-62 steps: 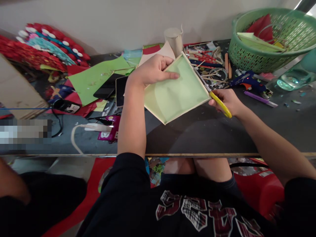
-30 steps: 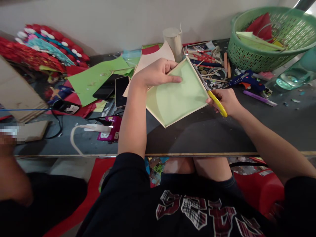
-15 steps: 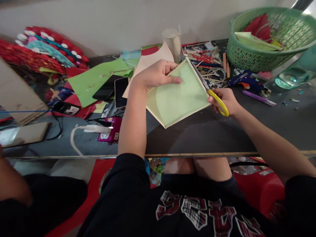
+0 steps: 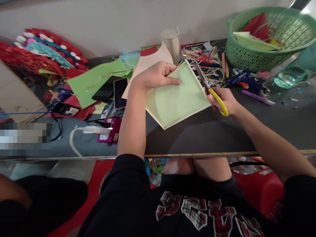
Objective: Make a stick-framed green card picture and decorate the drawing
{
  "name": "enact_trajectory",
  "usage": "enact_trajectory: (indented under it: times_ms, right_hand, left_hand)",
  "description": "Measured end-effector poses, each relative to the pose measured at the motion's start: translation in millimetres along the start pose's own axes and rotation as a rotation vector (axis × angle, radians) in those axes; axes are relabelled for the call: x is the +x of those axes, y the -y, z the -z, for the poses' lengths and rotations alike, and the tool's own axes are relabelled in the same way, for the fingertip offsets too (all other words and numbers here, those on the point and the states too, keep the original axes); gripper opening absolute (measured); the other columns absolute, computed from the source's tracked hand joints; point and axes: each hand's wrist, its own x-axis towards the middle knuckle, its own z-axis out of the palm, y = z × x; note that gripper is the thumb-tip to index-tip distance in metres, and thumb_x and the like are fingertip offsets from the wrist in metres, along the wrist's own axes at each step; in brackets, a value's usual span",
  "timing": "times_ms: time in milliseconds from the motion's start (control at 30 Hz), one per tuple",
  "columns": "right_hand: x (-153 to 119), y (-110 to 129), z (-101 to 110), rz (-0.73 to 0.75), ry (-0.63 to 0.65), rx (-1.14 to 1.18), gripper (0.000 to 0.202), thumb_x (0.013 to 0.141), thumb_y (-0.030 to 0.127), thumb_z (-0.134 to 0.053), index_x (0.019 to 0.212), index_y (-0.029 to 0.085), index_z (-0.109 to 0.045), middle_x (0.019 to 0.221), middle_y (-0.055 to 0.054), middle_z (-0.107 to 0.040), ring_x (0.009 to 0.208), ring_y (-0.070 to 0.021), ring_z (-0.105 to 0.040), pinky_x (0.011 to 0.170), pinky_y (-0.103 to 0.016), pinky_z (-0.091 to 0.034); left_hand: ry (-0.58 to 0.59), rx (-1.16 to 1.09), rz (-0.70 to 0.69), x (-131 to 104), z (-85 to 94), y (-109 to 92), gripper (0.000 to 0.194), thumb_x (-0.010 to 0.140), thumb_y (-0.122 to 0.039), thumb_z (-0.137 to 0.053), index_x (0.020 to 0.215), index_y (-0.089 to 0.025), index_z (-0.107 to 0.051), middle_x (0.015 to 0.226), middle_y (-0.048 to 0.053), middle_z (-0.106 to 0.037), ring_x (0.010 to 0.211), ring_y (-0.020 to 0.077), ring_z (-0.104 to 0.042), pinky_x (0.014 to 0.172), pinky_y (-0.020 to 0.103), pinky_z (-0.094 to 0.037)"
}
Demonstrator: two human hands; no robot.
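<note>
My left hand (image 4: 161,75) grips the upper left edge of a pale green paper panel (image 4: 182,95), its thumb lying flat on the face. Thin light wooden sticks border the panel, which is tilted above the table. In my right hand (image 4: 222,98) is a pair of scissors (image 4: 217,101) with yellow handles. Their metal blades lie along the panel's right edge and point up and away from me. Part of the right fingers is hidden behind the handles and the panel's corner.
A green basket (image 4: 256,59) with paper scraps stands at the back right, near a blue glue gun (image 4: 244,79). Two phones (image 4: 120,93) and green paper (image 4: 91,82) lie to the left, beyond a purple power strip (image 4: 112,131). Another person's arm (image 4: 13,191) shows at lower left.
The scissor blades have shifted slightly off the panel's right edge and look a little more parted. My left hand keeps its hold on the panel.
</note>
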Motion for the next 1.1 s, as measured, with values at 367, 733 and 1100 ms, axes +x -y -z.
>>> enact_trajectory:
  times_ms: [367,733,1100]
  right_hand:
    - [2,1,1,0.081,0.055,-0.104,0.078,0.072,0.102,-0.047,0.069,0.025,-0.048,0.051,0.001,-0.052,0.049,-0.0159,-0.054,0.053,-0.03,-0.036]
    - [3,-1,0,0.046,0.008,-0.114,0.083,0.068,0.107,-0.045,0.064,0.024,-0.048,0.05,0.001,-0.049,0.048,-0.0137,-0.048,0.052,-0.031,-0.032]
    - [2,-2,-3,0.022,-0.04,-0.135,0.079,0.074,0.102,-0.047,0.062,0.024,-0.05,0.047,0.001,-0.043,0.051,-0.0148,-0.049,0.054,-0.03,-0.035]
  left_hand:
    - [0.049,-0.025,-0.029,7,-4.0,4,0.053,0.078,-0.054,-0.09,0.115,-0.019,-0.074,0.108,0.004,-0.081,0.11,0.0315,-0.077,0.09,0.039,-0.068]
    - [0.075,-0.009,-0.047,14,-16.1,8,0.037,0.079,-0.043,-0.087,0.106,-0.019,-0.077,0.099,0.001,-0.081,0.108,0.0295,-0.079,0.087,0.035,-0.066]
    - [0.099,-0.022,-0.025,16,-14.9,8,0.045,0.078,-0.047,-0.088,0.11,-0.019,-0.076,0.103,0.003,-0.081,0.107,0.029,-0.079,0.084,0.035,-0.067]
